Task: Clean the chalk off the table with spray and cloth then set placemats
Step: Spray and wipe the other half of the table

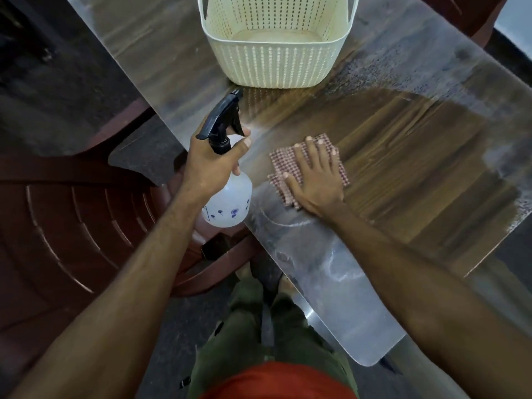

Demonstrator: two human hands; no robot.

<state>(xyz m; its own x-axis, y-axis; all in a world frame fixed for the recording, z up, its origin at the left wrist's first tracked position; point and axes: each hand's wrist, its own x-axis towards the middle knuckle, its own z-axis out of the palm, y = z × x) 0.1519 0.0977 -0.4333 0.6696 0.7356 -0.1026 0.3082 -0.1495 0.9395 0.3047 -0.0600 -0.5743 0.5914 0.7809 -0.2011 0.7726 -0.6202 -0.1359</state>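
Far left: dark red plastic chair (pixel 72 214) beside the table, seat slats showing, partly under the table edge.

Next, L hand (pixel 213 159) grips the neck of a spray bottle (pixel 227 197). Fingers are curled round it, w/ a fingertip at the black trigger head (pixel 223 119). Bottle is translucent white w/ small blue flower prints near the base, held tilted over the table's near edge, nozzle pointing up and away toward the basket. It hangs in the air, not resting on anything.

Centre top: cream perforated plastic basket (pixel 273 64) stands on the table (pixel 417 156), just beyond the nozzle; nothing visible inside it.

Right of the bottle: R hand (pixel 315 175) lies flat, fingers spread, palm pressing a red-and-white checked cloth (pixel 279 162) onto the tabletop. The cloth looks folded, edges sticking out past fingertips and thumb side.

Table is wood-grain. Area to the R of the cloth and under the forearm is dark, clean brown wood. Whitish chalk haze (pixel 325 260) covers the near corner below the R hand, w/ swirl marks in it. More haze runs along the far R edge and across the L side past the basket.

Bottom centre: person's olive trousers (pixel 253 335) and red shirt (pixel 276 381), standing at the table corner.
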